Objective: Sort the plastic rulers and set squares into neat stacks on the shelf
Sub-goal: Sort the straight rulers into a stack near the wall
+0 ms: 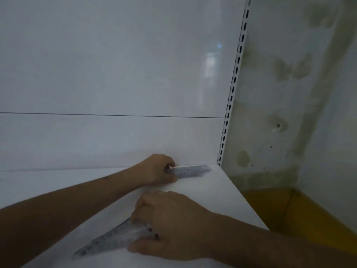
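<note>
The left hand (156, 168) grips 1 end of a clear ruler (190, 170) lying on the shelf (222, 192) against the back panel (116, 74), its far end near the slotted upright (230, 97). Nearer the person, the right hand (170, 223) holds the set squares (108, 241), which fan out to its left. Best to press the ruler flush along the back panel before letting go, then square the triangles' edges together so they stack evenly.

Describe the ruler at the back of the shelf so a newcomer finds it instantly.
Start at the white shelf and follow it to its back right corner, below the slotted upright. The straight ruler lies there along the back panel, gripped by the left hand; the nearer pieces are triangular.
</note>
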A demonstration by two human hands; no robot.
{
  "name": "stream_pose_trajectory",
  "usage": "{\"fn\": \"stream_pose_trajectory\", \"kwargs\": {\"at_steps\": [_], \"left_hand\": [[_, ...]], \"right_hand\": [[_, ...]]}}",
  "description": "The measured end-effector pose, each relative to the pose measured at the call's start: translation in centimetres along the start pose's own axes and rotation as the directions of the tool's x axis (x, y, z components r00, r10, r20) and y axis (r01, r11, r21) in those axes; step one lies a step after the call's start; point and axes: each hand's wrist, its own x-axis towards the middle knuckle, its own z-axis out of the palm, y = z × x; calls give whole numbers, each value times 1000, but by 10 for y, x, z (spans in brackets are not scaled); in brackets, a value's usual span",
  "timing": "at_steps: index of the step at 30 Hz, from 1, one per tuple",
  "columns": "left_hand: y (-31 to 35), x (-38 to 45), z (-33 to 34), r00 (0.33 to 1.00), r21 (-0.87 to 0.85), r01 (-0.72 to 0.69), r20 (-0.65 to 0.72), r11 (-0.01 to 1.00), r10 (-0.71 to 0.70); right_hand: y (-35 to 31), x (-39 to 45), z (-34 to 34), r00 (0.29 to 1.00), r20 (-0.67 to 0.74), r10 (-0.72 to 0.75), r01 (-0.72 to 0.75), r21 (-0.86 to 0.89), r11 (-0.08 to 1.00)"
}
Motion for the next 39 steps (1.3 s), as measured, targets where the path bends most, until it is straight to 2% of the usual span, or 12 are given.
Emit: {"fn": "stream_pose_trajectory", "kwargs": {"at_steps": [8,11,17,29,39], "left_hand": [[2,-15,-5,999,32,45,19,998,-46],[3,-21,-7,999,40,41,29,998,-42],[2,-26,-15,996,18,33,82,999,-35],[-2,-22,-12,996,38,42,80,998,-45],[-25,-38,-17,999,77,36,32,996,-39]], "right_hand": [[4,6,6,994,-32,-106,107,42,993],[4,6,6,994,-68,-87,94,108,990],[11,7,23,990,-112,-83,95,105,990],[15,-1,20,1000,-20,-13,16,196,980],[12,-15,-3,999,-14,48,-47,53,998]]}}
